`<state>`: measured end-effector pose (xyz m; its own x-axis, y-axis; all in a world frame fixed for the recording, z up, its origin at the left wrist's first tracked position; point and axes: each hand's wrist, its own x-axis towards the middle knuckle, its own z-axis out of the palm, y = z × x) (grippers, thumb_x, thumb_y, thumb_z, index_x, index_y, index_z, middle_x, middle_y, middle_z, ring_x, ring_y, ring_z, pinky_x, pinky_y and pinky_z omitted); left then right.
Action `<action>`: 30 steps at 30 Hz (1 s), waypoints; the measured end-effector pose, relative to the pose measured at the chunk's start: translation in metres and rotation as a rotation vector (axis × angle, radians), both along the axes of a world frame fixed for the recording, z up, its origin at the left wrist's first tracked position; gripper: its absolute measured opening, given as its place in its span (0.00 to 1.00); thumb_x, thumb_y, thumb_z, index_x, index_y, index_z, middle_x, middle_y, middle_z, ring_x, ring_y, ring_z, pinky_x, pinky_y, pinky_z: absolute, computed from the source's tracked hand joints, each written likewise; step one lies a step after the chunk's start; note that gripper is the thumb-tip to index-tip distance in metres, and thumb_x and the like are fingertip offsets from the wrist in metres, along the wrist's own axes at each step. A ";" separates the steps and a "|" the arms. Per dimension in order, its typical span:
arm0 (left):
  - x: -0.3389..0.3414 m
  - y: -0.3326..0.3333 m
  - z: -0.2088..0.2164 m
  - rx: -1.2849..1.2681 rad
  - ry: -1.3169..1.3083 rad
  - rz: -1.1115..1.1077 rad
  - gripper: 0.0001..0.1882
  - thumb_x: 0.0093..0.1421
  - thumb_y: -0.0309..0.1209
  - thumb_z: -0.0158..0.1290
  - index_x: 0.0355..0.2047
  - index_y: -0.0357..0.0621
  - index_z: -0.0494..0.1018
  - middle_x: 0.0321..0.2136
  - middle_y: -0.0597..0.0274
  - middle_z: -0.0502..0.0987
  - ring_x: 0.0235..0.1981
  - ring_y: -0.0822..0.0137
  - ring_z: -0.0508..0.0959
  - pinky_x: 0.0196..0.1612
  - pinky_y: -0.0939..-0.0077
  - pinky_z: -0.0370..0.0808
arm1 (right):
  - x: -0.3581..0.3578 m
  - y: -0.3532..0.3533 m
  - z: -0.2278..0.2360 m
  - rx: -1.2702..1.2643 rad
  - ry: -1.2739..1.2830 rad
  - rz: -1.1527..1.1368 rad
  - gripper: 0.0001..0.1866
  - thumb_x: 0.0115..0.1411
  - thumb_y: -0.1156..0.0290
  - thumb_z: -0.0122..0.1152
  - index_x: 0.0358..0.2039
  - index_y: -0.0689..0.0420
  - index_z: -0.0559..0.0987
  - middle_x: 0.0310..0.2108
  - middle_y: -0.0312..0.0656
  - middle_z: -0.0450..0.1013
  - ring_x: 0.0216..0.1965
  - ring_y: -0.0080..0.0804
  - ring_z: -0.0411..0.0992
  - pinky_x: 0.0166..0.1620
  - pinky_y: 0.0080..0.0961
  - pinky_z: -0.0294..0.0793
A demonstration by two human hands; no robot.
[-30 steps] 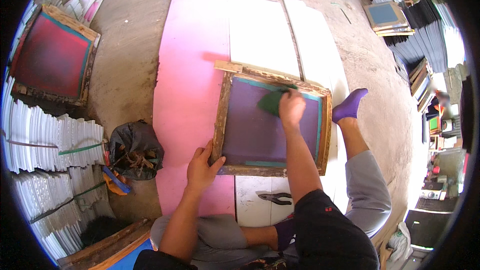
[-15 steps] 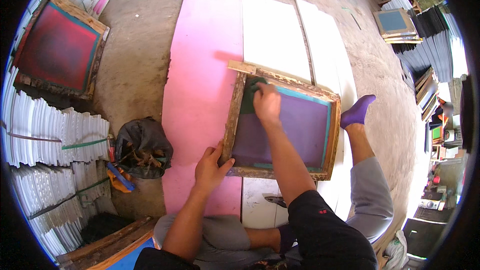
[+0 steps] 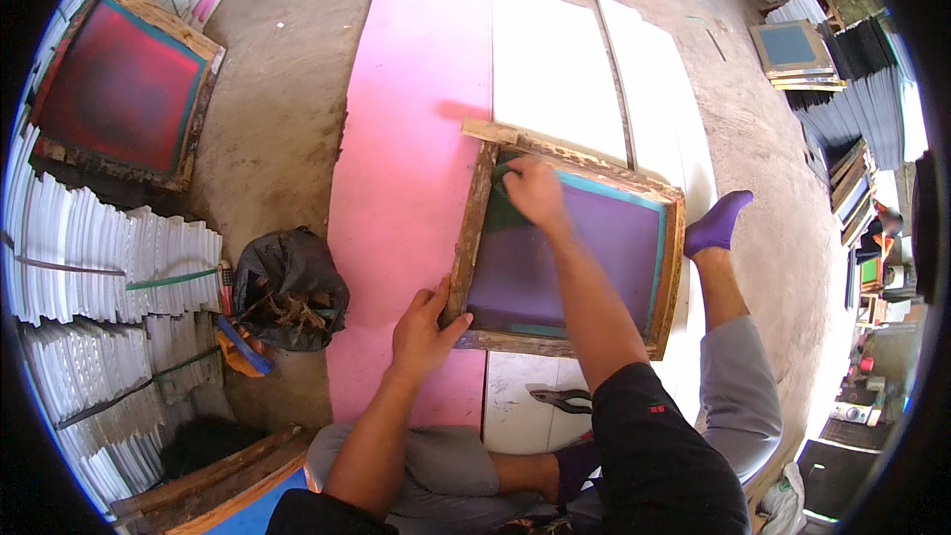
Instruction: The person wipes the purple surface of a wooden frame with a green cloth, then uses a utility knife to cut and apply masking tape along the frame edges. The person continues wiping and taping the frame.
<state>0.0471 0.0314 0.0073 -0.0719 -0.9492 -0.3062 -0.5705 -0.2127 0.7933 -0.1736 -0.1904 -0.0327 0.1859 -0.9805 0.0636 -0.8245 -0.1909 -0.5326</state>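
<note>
A wooden screen printing frame (image 3: 565,339) with purple mesh and a teal border lies tilted on the boards in front of me. My left hand (image 3: 424,337) grips its lower left corner, the thumb on the near rail and the fingers along the left rail. Inside the upper left corner, my right hand (image 3: 537,192) is closed on a dark green rag-like piece (image 3: 503,176), pressed to the mesh; the fingers partly hide it. Below the frame, near my right forearm, lie black-handled pliers (image 3: 562,398).
Pink (image 3: 396,188) and white boards (image 3: 550,59) lie under the frame. On the left are stacked white sheets (image 3: 119,263), a black plastic bag (image 3: 292,287) of scraps and a red-meshed frame (image 3: 124,89). My purple-socked foot (image 3: 718,225) rests right of the frame.
My right hand has shifted slightly within the frame's upper left corner, still on the dark green piece. My left hand keeps its grip. More of the pliers shows; the whole view has shifted slightly.
</note>
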 end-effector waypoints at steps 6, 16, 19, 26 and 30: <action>-0.001 0.001 -0.003 0.000 -0.063 0.001 0.39 0.58 0.44 0.64 0.67 0.44 0.67 0.43 0.55 0.75 0.41 0.56 0.81 0.42 0.63 0.78 | 0.012 0.011 0.009 0.042 0.023 -0.047 0.18 0.58 0.69 0.59 0.48 0.57 0.84 0.44 0.53 0.78 0.45 0.56 0.77 0.49 0.46 0.78; 0.000 0.000 -0.002 0.004 -0.017 0.018 0.39 0.58 0.44 0.64 0.67 0.44 0.68 0.42 0.56 0.76 0.39 0.58 0.81 0.42 0.65 0.77 | 0.003 0.013 0.021 0.203 0.010 -0.017 0.18 0.60 0.67 0.61 0.51 0.53 0.83 0.44 0.53 0.79 0.46 0.55 0.77 0.49 0.46 0.77; -0.001 0.000 0.000 0.021 -0.045 0.014 0.39 0.58 0.44 0.64 0.67 0.44 0.68 0.42 0.56 0.76 0.39 0.58 0.80 0.42 0.65 0.77 | 0.003 0.014 0.028 0.138 -0.047 -0.073 0.19 0.60 0.66 0.60 0.51 0.56 0.83 0.44 0.54 0.78 0.46 0.57 0.77 0.50 0.49 0.77; 0.000 0.002 -0.007 -0.015 -0.017 0.022 0.39 0.58 0.44 0.64 0.67 0.44 0.68 0.43 0.55 0.76 0.40 0.57 0.80 0.43 0.64 0.77 | -0.003 0.038 0.020 0.183 0.084 0.205 0.19 0.60 0.66 0.62 0.52 0.51 0.82 0.44 0.53 0.77 0.45 0.55 0.77 0.48 0.46 0.79; 0.000 0.003 -0.002 0.014 -0.019 0.038 0.39 0.58 0.44 0.64 0.67 0.44 0.68 0.43 0.55 0.76 0.41 0.57 0.80 0.44 0.65 0.77 | -0.011 0.040 0.033 -0.052 0.257 0.077 0.19 0.63 0.70 0.58 0.55 0.48 0.81 0.47 0.49 0.76 0.47 0.50 0.78 0.45 0.44 0.82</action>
<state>0.0473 0.0339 0.0055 -0.0297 -0.9468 -0.3204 -0.5765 -0.2456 0.7793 -0.1845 -0.1502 -0.0001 0.2759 -0.9596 0.0550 -0.9134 -0.2795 -0.2960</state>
